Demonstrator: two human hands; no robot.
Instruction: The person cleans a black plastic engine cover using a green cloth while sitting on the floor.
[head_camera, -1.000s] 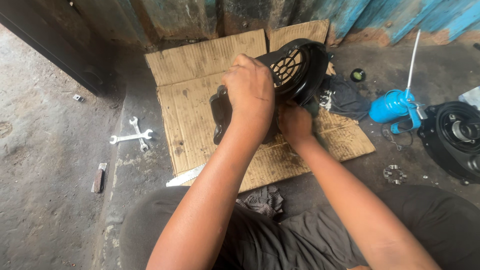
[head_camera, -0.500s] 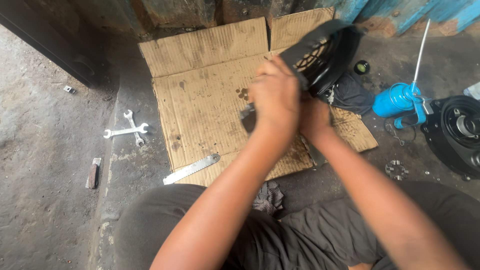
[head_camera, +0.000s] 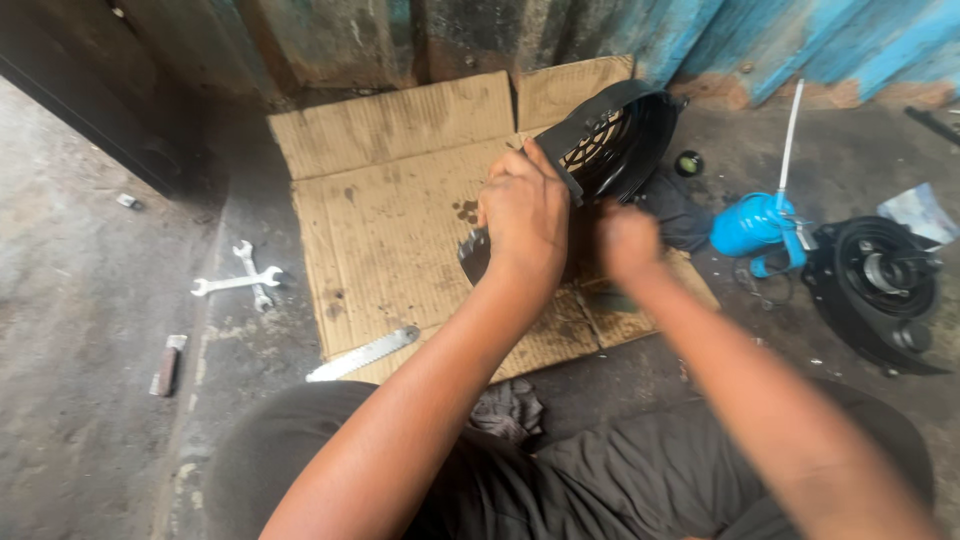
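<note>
Head view: the left hand (head_camera: 522, 215) is sitting in the middle of the frame, its fingers curled tight around a black part (head_camera: 478, 255) that is resting on the cardboard sheet (head_camera: 390, 210) spread over the floor. The right hand (head_camera: 628, 240) is hanging just to the right of it, blurred, so I cannot tell whether it is pinching anything or spread. Just above both hands, in the upper middle of the frame, a black fan cover (head_camera: 615, 140) with a grille is leaning tilted, touching the left hand's knuckles. Two crossed wrenches (head_camera: 243, 281) are lying at the left of the frame on the concrete floor, a saw blade (head_camera: 362, 354) is poking out from the lower left edge of the cardboard, and a blue can (head_camera: 752, 225) with a white straw is lying at the right, near a round black motor housing (head_camera: 875, 290). A rag (head_camera: 505, 410) is lying on the lap at the bottom.

As a judgement, the work is going best if the left hand is pressing the part flat against the cardboard so that it is not twisting, while the right hand is working close beside it.
</note>
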